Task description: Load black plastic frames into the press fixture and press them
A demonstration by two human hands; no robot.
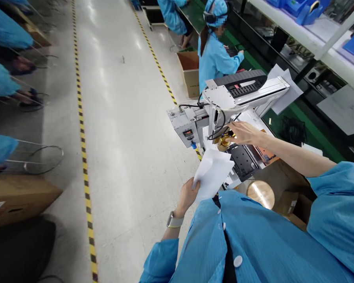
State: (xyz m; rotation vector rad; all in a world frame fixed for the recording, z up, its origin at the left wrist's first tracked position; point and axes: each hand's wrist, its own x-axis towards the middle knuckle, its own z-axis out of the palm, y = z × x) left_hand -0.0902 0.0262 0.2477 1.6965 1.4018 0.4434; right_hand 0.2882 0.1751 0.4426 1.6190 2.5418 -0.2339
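Observation:
My left hand pinches a few sheets of white paper by their lower left edge, in front of the machine. With curled fingers, my right hand grips at the gold-coloured round part under the head of a white desktop machine; part of this contact is hidden. Black cables loop beside those fingers. Below the head lies a black plate with holes, and an orange plate sits to its right.
A round wooden stool top stands by the machine, near open cardboard boxes. Beyond the machine, a co-worker in blue sits at the green workbench. Yellow-black floor tape runs along the aisle at left, with seated people beyond.

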